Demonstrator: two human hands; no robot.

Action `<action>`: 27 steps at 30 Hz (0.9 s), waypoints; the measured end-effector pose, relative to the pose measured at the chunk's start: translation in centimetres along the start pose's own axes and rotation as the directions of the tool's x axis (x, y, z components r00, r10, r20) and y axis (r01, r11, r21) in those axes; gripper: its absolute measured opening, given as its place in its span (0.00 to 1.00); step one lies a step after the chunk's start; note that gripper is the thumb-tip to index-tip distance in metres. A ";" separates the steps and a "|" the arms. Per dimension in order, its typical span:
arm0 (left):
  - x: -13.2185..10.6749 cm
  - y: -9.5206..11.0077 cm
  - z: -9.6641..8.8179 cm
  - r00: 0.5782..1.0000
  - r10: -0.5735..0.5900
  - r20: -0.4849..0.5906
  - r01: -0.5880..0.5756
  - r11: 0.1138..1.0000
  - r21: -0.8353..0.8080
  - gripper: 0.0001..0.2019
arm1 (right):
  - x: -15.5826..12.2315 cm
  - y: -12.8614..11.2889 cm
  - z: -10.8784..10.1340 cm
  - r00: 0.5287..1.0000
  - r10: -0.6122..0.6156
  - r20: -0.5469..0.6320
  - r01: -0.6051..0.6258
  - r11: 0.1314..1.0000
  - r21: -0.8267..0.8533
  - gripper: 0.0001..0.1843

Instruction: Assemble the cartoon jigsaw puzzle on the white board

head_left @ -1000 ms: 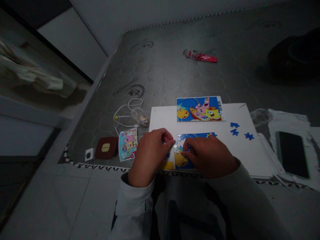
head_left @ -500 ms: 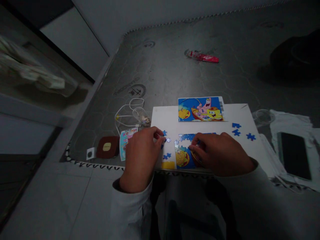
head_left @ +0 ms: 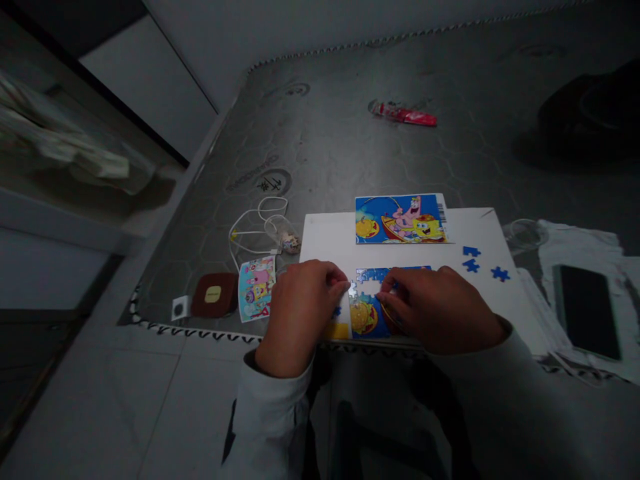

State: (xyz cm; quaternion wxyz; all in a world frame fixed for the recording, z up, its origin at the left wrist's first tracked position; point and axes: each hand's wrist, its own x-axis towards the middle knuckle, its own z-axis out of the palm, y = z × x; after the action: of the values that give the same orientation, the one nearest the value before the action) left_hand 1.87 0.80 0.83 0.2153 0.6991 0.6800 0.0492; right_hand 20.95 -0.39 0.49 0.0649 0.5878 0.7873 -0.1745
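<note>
A partly joined cartoon jigsaw lies at the near edge of a white board. My left hand is closed in a pinch at the jigsaw's left edge, on what looks like a small puzzle piece that its fingers mostly hide. My right hand rests on the jigsaw's right part with bent fingers pressing it down. A printed reference picture lies at the board's far edge. Three loose blue pieces lie to the right on the board.
A small cartoon card, a brown square case and a white cable lie left of the board. A dark phone rests on white paper at right. A red wrapper lies far back on the grey mat.
My left hand went out to the loose pieces left of the jigsaw and has come back to its left edge in a pinch. My right hand stays pressed on the jigsaw.
</note>
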 end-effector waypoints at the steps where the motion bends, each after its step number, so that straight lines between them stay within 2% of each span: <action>1: 0.1 0.0 0.1 1.000 0.006 0.000 -0.006 1.000 -0.011 0.03 | 0.0 0.0 0.0 1.000 0.001 0.005 -0.001 1.000 0.001 0.11; 5: 0.2 -0.2 0.4 1.000 0.026 -0.002 -0.026 0.999 -0.046 0.03 | 0.1 0.2 -0.1 1.000 0.002 0.028 -0.003 1.000 0.010 0.11; 8: 0.0 -0.4 -0.1 1.000 0.017 -0.024 -0.018 0.998 -0.066 0.03 | 0.0 0.4 -0.1 1.000 -0.003 0.006 0.003 1.000 0.010 0.11; 15: -0.4 -1.5 -1.6 0.971 -0.127 -0.204 0.144 0.987 0.073 0.06 | -0.2 1.4 0.2 0.997 0.010 -0.076 -0.008 1.000 0.025 0.13; 20: -0.4 -1.5 -1.4 0.968 -0.143 -0.205 0.164 0.982 0.090 0.05 | -0.2 1.7 0.5 0.993 0.005 -0.118 0.000 0.999 0.045 0.15; 27: 0.3 -1.2 -0.2 0.974 -0.106 -0.200 0.115 0.993 0.034 0.07 | -0.1 1.4 0.5 0.996 0.002 -0.087 0.001 1.000 0.031 0.14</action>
State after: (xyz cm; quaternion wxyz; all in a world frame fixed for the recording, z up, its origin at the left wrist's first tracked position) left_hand 0.73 1.12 0.47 0.1332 0.6565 0.7369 0.0910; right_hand 22.27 -0.32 -0.20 0.0214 0.5960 0.7864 -0.1610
